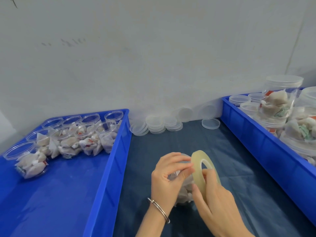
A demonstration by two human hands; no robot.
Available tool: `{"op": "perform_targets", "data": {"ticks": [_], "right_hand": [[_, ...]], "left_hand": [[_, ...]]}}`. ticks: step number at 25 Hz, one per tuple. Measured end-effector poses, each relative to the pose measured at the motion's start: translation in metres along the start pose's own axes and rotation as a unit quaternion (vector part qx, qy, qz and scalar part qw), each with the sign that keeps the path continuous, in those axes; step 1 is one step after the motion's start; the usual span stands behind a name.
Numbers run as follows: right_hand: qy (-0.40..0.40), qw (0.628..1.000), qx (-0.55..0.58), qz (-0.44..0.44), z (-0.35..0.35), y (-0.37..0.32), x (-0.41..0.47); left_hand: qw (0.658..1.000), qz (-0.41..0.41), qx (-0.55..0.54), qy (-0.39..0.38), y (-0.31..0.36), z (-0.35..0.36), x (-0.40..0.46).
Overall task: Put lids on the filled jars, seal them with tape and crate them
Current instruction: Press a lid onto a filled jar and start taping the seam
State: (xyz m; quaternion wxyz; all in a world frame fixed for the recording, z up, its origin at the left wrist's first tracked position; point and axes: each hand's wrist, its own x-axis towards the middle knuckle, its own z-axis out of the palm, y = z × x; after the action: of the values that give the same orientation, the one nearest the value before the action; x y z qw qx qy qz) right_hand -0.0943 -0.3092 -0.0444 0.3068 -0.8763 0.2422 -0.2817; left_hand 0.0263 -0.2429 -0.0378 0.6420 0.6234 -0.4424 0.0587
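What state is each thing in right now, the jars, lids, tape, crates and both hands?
Jar in hand: filled, lidded, on the table cloth.
Tape roll: upright against that jar.
Left hand: grips the jar's top.
Right hand: holds the tape roll.
Jars in left crate: filled, open, no lids.
Jars in right crate: filled, lidded, stacked.
Loose lids: unused, piled by the wall.

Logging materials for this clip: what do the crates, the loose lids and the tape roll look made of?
Crates: glossy blue moulded plastic, by their sheen and ribbed walls.
Lids: clear, faintly frosted plastic; the cloth shows through.
Tape roll, gripped by the right hand: translucent yellowish adhesive film, probably plastic.
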Motion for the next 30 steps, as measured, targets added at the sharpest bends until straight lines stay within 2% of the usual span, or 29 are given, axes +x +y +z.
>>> {"op": "perform_targets", "data": {"ticks": [4, 10, 12, 15, 18, 20, 23, 25, 28, 30], "right_hand": [[-0.034, 0.999, 0.010, 0.015, 0.009, 0.006, -0.004], [-0.022, 0.999, 0.009, 0.024, 0.017, 0.021, 0.025], [-0.031, 0.999, -0.012, 0.034, 0.006, 0.025, 0.033], [-0.012, 0.999, -0.048, 0.006, -0.018, 0.017, 0.032], [0.015, 0.994, -0.103, -0.017, -0.041, 0.006, 0.019], [0.025, 0.990, -0.137, -0.031, -0.053, -0.005, 0.005], [0.028, 0.991, -0.129, -0.029, -0.059, -0.012, -0.013], [0.009, 0.996, -0.090, 0.004, -0.056, -0.011, -0.019], [0.010, 0.996, -0.013, 0.085, -0.059, 0.003, -0.009], [-0.019, 0.989, 0.085, 0.123, -0.073, 0.011, -0.003]], "left_hand": [[0.999, -0.004, 0.033, 0.020, 0.001, 0.005, 0.000], [0.992, -0.069, 0.109, -0.011, 0.004, 0.022, 0.013], [0.990, -0.100, 0.088, -0.035, 0.008, 0.027, 0.019], [0.987, -0.124, 0.001, -0.099, 0.021, 0.022, 0.024], [0.984, -0.070, 0.000, -0.164, 0.036, 0.011, 0.018], [0.985, -0.057, 0.017, -0.160, 0.044, 0.008, 0.013], [0.988, -0.085, 0.011, -0.131, 0.053, 0.009, 0.013], [0.989, -0.047, 0.054, -0.131, 0.063, 0.012, 0.012], [0.984, 0.060, 0.104, -0.130, 0.077, 0.020, 0.004], [0.992, 0.044, 0.077, -0.085, 0.072, 0.016, 0.001]]}}
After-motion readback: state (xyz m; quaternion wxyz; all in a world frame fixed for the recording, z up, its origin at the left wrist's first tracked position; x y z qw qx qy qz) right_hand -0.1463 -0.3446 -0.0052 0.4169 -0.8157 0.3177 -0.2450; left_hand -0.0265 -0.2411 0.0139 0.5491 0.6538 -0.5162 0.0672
